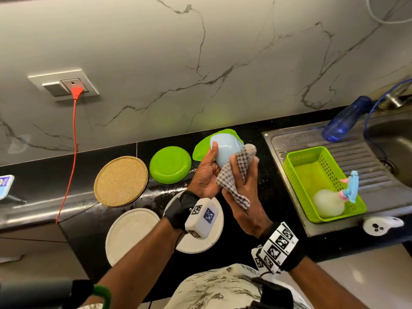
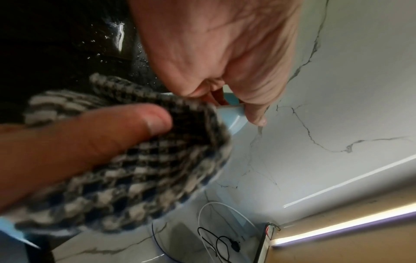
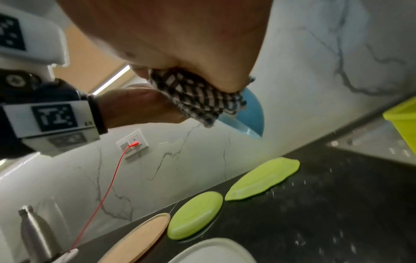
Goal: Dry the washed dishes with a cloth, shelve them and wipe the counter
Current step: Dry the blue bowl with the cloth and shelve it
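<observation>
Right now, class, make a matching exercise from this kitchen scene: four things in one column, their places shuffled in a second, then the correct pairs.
1. blue bowl
2. checked cloth
3. cork mat
4. green basket

A. on the sink drainboard
B. in the right hand
C. in the left hand
D. flat on the counter

Pairs: 1-C, 2-B, 3-D, 4-A

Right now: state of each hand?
Left hand: grips the pale blue plastic bowl, held above the counter.
Right hand: holds the grey-and-white checked cloth against that bowl.
</observation>
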